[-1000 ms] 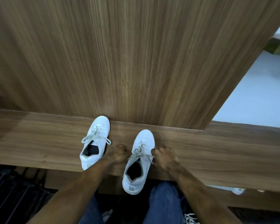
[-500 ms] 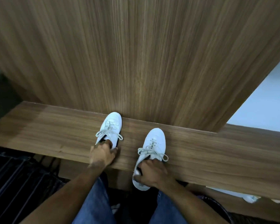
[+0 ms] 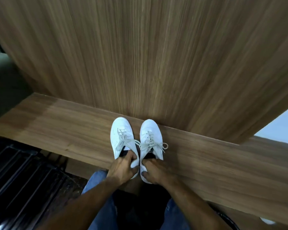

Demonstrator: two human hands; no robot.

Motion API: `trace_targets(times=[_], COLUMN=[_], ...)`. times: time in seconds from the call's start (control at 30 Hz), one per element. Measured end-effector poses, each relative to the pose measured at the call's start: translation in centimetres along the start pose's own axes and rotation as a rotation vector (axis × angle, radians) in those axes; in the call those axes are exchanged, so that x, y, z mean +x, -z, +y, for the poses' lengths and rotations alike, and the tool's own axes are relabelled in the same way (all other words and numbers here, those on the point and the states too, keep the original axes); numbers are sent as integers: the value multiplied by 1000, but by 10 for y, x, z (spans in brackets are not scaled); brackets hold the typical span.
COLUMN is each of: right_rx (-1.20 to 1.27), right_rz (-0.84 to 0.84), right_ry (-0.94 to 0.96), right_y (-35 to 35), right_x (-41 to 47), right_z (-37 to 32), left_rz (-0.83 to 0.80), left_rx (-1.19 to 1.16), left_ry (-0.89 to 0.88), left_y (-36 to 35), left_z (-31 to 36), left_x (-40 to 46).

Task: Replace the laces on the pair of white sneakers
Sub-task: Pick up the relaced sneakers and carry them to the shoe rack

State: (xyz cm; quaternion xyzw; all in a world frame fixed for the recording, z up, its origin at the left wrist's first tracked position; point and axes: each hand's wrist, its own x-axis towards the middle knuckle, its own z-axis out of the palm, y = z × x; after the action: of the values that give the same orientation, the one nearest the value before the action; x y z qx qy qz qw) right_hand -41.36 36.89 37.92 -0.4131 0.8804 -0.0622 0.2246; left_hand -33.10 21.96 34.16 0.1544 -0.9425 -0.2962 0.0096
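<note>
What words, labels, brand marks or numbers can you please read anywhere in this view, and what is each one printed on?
None can be read.
Left sneaker, held at the heel by the left hand: no legible mark; its upper is plain white at this blur.
Right sneaker, held at the heel by the right hand: likewise no legible mark.
Wooden shelf and wooden panel behind: wood grain only, no print.

Left sneaker (image 3: 121, 135) and right sneaker (image 3: 150, 136) (both white, laced) stand side by side; toes away; heels overhang the ledge.
</note>
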Motion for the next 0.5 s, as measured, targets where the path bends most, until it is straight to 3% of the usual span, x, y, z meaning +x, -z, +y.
trace_targets(times=[0.13, 0.27, 0.4, 0.5], right_rx=[-24, -114, -144, -162], right_rz=[-2, -100, -148, -175], right_ry=[-26, 0, 31, 72], right_y=[-4, 1, 35, 77], right_x=[18, 21, 13, 5], right_z=[0, 0, -8, -20], left_rz=[-10, -237, -381, -355], left_rx=[240, 484, 514, 469], left_ry=[48, 144, 146, 171], left_y=[-10, 3, 39, 75], left_z=[11, 27, 47, 71], left_x=[6, 14, 15, 11])
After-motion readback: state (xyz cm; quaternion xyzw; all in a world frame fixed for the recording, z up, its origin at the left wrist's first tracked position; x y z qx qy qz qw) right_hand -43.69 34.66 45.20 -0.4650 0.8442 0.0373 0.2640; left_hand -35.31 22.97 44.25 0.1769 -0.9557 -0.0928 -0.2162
